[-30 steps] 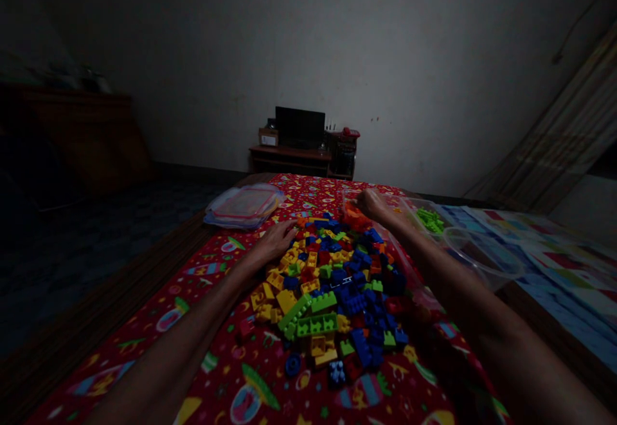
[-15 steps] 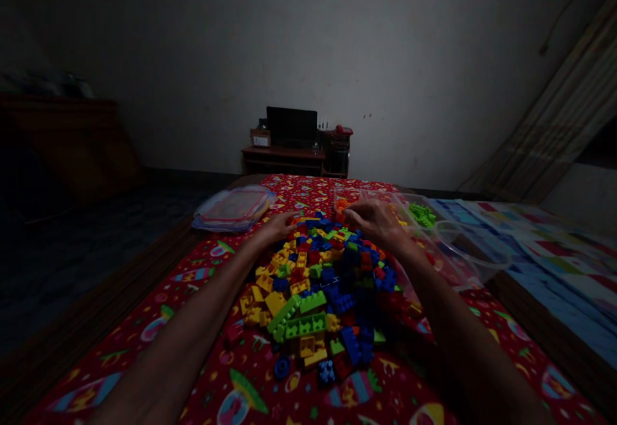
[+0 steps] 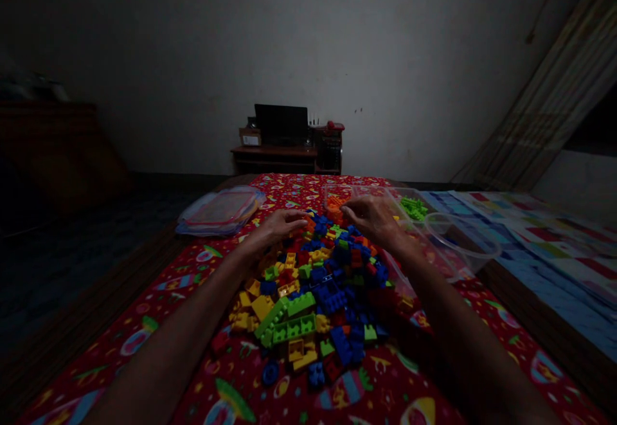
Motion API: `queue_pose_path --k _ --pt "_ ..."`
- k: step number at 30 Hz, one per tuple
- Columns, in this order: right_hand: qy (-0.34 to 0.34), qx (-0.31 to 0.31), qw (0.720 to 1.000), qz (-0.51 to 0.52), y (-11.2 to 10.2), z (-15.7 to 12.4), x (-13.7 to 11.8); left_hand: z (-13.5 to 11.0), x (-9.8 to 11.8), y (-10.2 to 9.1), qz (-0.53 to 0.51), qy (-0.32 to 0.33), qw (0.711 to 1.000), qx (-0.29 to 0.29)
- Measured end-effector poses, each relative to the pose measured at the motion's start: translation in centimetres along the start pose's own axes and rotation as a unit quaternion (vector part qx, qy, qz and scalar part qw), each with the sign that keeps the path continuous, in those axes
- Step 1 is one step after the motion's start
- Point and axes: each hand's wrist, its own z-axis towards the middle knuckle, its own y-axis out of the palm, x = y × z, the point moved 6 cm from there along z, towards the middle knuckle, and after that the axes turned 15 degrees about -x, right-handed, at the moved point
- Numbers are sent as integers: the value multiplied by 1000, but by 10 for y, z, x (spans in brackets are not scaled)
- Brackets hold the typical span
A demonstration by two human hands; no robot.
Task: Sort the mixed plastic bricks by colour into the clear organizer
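A large heap of plastic building bricks (image 3: 294,328) in yellow, green, blue and red lies between my forearms. At the far left of the heap my left hand (image 3: 279,226) pinches an orange building brick (image 3: 309,222) at its fingertips. My right hand (image 3: 373,216) is at the far right of the heap, fingers bent together, beside a clear container section with orange bricks (image 3: 336,205). What its fingers hold, if anything, is hidden. Light green bricks (image 3: 413,208) fill another clear section beyond that hand.
A round clear tub (image 3: 475,254) stands right of the sectioned containers. Stacked clear lids (image 3: 219,209) lie at the left edge of the red patterned cloth (image 3: 193,309). A desk with a monitor (image 3: 281,124) is against the wall; a bed (image 3: 554,238) is at right.
My left hand has come slightly right and now has an orange brick at its fingertips. My right hand stays by the orange bricks. The whole view has shifted a little.
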Motion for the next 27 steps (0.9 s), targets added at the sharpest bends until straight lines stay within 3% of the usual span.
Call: queue_pose_path --k 4,8,12,15,18,22,27 --pt "1 -55 998 31 19 0 1 -2 22 13 -5 9 1000 -3" --pt "-14 -107 994 -9 42 2 -5 -3 38 23 16 -7 1000 0" --pt "-11 -122 991 -46 47 3 -9 -6 44 10 125 1 992 30" --pt "20 -106 993 -42 38 3 -1 -12 25 -17 209 -39 971 106" --pt "51 -99 993 -32 28 8 14 -16 -9 -32 241 -91 956 141" --pt "92 -67 993 -30 10 30 32 -9 -49 -26 212 -119 965 94" --pt "133 -8 989 -64 -15 44 34 -3 -50 -13 126 -59 990 27"
